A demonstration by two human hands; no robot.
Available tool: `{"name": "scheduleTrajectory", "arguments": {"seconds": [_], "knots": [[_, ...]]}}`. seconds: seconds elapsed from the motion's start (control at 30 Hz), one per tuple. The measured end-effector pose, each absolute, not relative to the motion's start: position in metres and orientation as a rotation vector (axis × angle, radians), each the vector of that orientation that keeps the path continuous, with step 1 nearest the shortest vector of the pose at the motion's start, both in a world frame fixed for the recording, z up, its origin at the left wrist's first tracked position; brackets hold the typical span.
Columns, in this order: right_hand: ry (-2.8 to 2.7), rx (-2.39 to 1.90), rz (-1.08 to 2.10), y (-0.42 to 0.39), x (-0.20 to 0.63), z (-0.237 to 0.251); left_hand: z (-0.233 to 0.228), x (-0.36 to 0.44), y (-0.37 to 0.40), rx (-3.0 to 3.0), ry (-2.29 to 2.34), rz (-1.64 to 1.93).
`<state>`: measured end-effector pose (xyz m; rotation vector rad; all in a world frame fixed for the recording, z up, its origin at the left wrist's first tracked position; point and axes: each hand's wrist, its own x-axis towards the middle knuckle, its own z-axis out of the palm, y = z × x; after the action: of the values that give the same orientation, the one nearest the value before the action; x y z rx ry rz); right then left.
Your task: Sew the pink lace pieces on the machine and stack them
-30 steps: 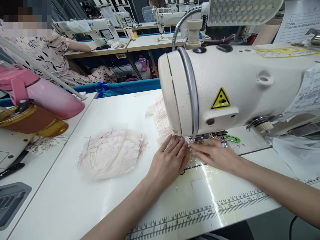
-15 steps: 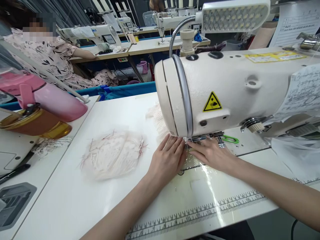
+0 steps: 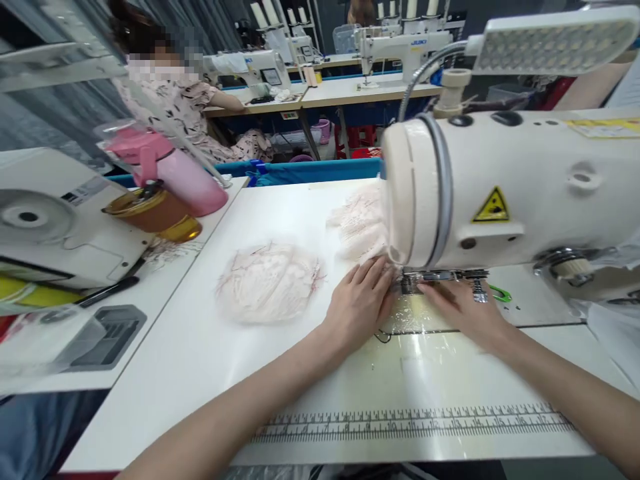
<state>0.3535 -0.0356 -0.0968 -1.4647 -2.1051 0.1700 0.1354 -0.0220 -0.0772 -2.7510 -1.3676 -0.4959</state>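
The sewing machine head (image 3: 415, 193) stands over a metal needle plate area. My left hand (image 3: 361, 297) lies flat, fingers stretched forward, on the edge of a gathered pale pink sheer fabric (image 3: 361, 220), just left of the presser foot (image 3: 407, 285). Part of this fabric is hidden behind the machine head. On the right of the foot, my right hand (image 3: 463, 308) rests low with its index finger reaching toward the foot; some of its fingers are behind metal parts. A second pale fabric piece (image 3: 270, 283) with reddish loose threads lies to the left.
A green clip-like piece (image 3: 500, 294) lies beside my right hand. Printed ruler marks (image 3: 415, 423) run along the table's front edge. At the left are a pink bottle (image 3: 187, 177), an amber cup (image 3: 175, 220) and a grey tray (image 3: 113, 337). A person (image 3: 170, 107) sits beyond.
The view has swung left, so everything sits further right. More of the gathered fabric shows behind my left hand. Both hands stay by the presser foot.
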Motion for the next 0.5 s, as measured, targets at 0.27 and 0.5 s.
{"name": "scheduleTrajectory", "arguments": {"seconds": [0.27, 0.5], "knots": [[-2.008, -1.499, 0.472, -0.031, 0.369, -0.112, -0.056, 0.142, 0.072, -2.659, -1.882, -0.597], [-1.912, -1.587, 0.531, -0.026, 0.386, -0.129, -0.044, 0.107, 0.073, -2.571, -1.876, -0.614]]}}
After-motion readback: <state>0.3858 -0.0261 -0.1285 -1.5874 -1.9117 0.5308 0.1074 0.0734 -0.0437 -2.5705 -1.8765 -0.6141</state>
